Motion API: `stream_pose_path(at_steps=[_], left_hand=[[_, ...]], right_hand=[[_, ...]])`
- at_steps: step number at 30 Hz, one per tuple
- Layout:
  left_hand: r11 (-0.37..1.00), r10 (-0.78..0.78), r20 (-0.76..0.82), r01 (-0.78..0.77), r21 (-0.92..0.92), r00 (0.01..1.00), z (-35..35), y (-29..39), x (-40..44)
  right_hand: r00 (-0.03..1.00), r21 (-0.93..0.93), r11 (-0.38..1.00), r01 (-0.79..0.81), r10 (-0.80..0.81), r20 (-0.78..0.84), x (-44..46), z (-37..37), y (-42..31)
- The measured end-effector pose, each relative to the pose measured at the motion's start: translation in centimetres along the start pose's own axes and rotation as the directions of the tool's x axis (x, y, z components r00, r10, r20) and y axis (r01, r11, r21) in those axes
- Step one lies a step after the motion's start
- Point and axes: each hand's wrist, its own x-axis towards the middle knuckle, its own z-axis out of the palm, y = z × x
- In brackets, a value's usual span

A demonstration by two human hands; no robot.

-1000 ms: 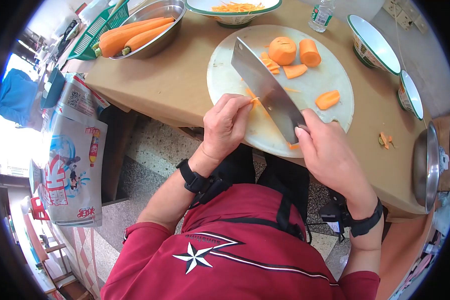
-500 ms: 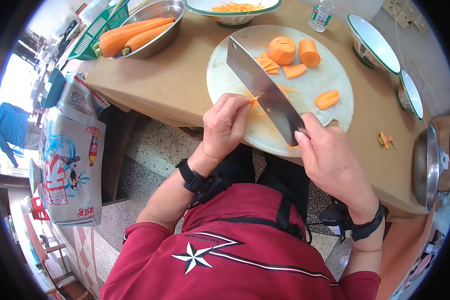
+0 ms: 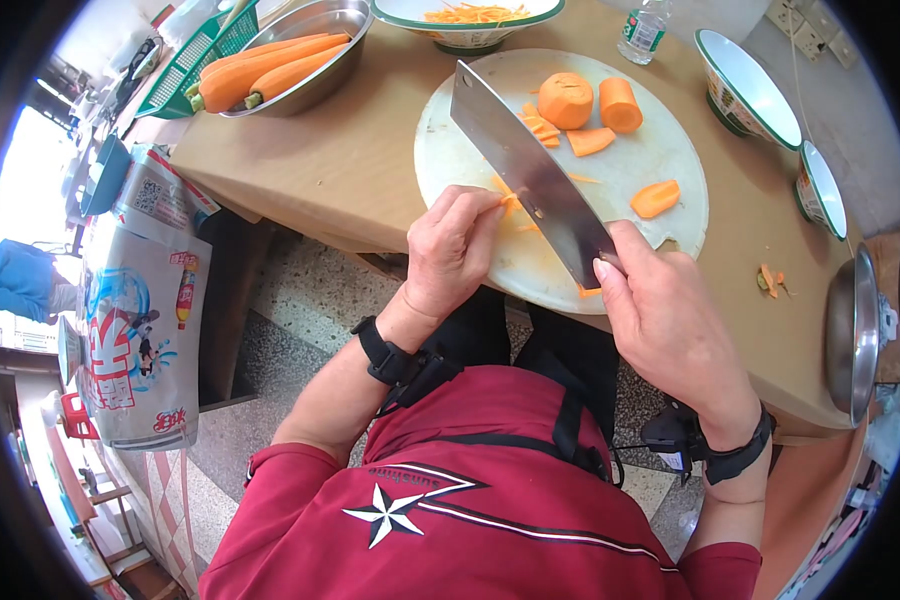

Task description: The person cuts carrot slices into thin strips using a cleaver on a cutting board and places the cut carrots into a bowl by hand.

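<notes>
My right hand (image 3: 670, 305) is closed on the handle end of a broad cleaver (image 3: 535, 175), which slants across a round white cutting board (image 3: 660, 150). Beside the blade, the bent fingers of my left hand (image 3: 455, 240) press on orange carrot strips (image 3: 510, 200). Part of those strips is hidden by the fingers and blade. Farther back on the board stand a thick carrot chunk (image 3: 565, 101) and a shorter round piece (image 3: 620, 105). Near them lie a cut wedge (image 3: 591, 142) and carrot slices (image 3: 540, 125). An oval piece (image 3: 655, 199) rests at the right.
Whole carrots (image 3: 275, 70) lie in a steel bowl (image 3: 345, 70) at the back left, next to a green basket (image 3: 185, 70). An enamel bowl (image 3: 470, 38) holds shredded carrot. A bottle (image 3: 642, 32), enamel bowls (image 3: 750, 85), carrot scraps (image 3: 768, 280) and a steel basin (image 3: 853, 335) line the right.
The cleaver has lifted slightly, its far end shifting away from me, and my right hand has moved a little with it. My left hand has stayed almost in place.
</notes>
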Motion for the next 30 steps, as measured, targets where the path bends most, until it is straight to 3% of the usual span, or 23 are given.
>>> stream_pose_path(at_steps=[4, 9, 18, 25, 30], left_hand=[[1.0, -0.003, 0.001, 0.003, -0.003, 1.0, 0.0, 0.1, 0.0], [0.999, 0.04, -0.044, -0.041, -0.023, 0.998, 0.3, -0.1, 0.1], [0.999, 0.037, -0.006, -0.037, 0.0, 0.999, 0.0, -0.2, 0.0], [1.0, 0.005, 0.003, -0.005, 0.008, 1.0, 0.0, 0.1, 0.0], [1.0, -0.002, -0.004, 0.002, -0.008, 1.0, 0.1, -0.1, 0.0]], right_hand=[[0.999, -0.006, 1.0, 0.029, -0.029, -0.028, 0.0, 0.2, 0.1], [0.996, 0.004, 0.998, -0.062, 0.061, 0.061, 0.4, 0.4, 0.3], [0.989, 0.003, 0.998, -0.06, 0.059, 0.133, 1.8, 1.5, 2.0], [0.992, 0.099, 0.988, -0.117, 0.112, 0.051, 0.5, -0.8, 0.1], [0.998, 0.072, 0.995, -0.063, 0.062, 0.021, 0.2, -1.1, -0.1]])
